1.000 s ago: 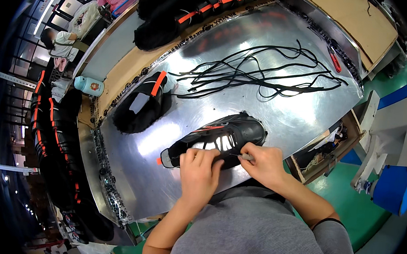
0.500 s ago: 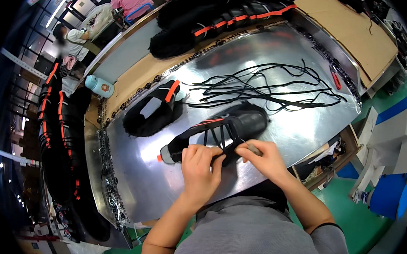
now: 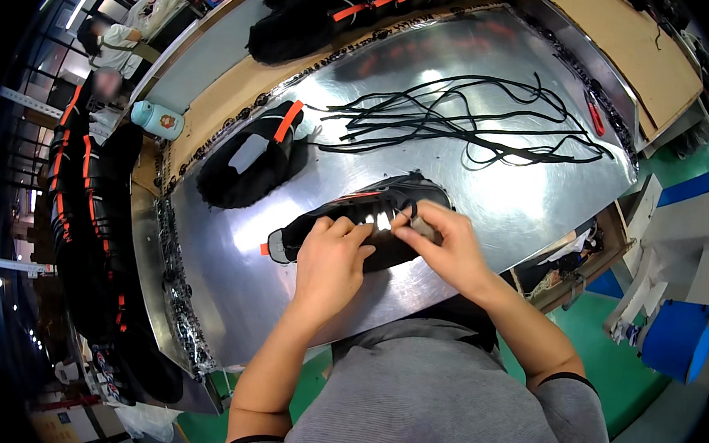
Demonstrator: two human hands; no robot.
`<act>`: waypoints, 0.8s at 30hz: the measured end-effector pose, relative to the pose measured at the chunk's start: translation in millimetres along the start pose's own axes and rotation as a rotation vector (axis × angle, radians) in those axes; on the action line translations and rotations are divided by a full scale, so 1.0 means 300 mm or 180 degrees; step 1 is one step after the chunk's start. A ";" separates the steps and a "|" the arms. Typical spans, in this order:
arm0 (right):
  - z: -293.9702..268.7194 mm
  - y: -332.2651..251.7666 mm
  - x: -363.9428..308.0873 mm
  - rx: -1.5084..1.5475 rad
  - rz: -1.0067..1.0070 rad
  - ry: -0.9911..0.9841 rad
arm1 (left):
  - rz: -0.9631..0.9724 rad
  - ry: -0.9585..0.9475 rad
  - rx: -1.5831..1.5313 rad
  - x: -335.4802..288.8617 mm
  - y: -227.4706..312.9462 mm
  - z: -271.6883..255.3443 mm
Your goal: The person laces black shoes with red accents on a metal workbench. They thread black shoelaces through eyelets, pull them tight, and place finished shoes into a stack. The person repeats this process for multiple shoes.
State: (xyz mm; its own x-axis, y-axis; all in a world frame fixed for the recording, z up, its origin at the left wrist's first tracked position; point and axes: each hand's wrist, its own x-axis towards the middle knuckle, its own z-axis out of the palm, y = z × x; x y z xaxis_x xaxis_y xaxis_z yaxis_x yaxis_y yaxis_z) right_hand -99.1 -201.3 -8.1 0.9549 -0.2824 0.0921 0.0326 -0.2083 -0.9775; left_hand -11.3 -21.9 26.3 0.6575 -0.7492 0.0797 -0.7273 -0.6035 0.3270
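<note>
A black shoe (image 3: 347, 209) with orange trim and a grey heel tab lies on the metal tabletop (image 3: 487, 232) before me, toe to the right. My left hand (image 3: 331, 263) curls its fingers over the near edge of the shoe's opening. Above the lacing, my right hand (image 3: 448, 244) pinches a short tool with a grey-brown handle (image 3: 423, 228); its tip is hidden. A loop of black lace (image 3: 408, 208) stands up by the right fingertips. Farther left sits a second black shoe (image 3: 223, 176) with an orange strip and a pale patch inside.
Loose black laces (image 3: 462, 118) spread across the table's far side. A red-handled tool (image 3: 596, 116) lies near the right rim. Rows of black shoes (image 3: 303, 30) line the back and left. A light blue bottle (image 3: 157, 120) stands beyond the left rim. Other people sit at the far left.
The right hand has moved left and up over the lacing, where a lace loop now rises. The left hand stays on the shoe. My view has shifted slightly, moving the table contents up.
</note>
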 end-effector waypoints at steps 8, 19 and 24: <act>0.059 0.060 0.058 -0.0163 -0.0700 0.0666 | -0.0056 0.0012 -0.0319 0.013 -0.020 -0.006; 0.036 0.046 -0.093 -0.0039 0.0281 0.0072 | 0.0235 0.0823 0.0055 0.016 -0.016 0.078; 0.051 0.078 -0.115 -0.0410 0.0402 -0.0110 | 0.0403 0.0976 -0.0034 0.012 -0.033 0.097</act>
State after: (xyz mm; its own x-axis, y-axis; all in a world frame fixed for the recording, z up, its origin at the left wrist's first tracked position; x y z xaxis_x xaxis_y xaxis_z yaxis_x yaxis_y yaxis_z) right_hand -126.7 -182.2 -37.0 0.9586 -0.2820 -0.0385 -0.1240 -0.2922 -0.9483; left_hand -7.5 -26.4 -4.0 0.5918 -0.7001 0.3996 -0.8060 -0.5067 0.3059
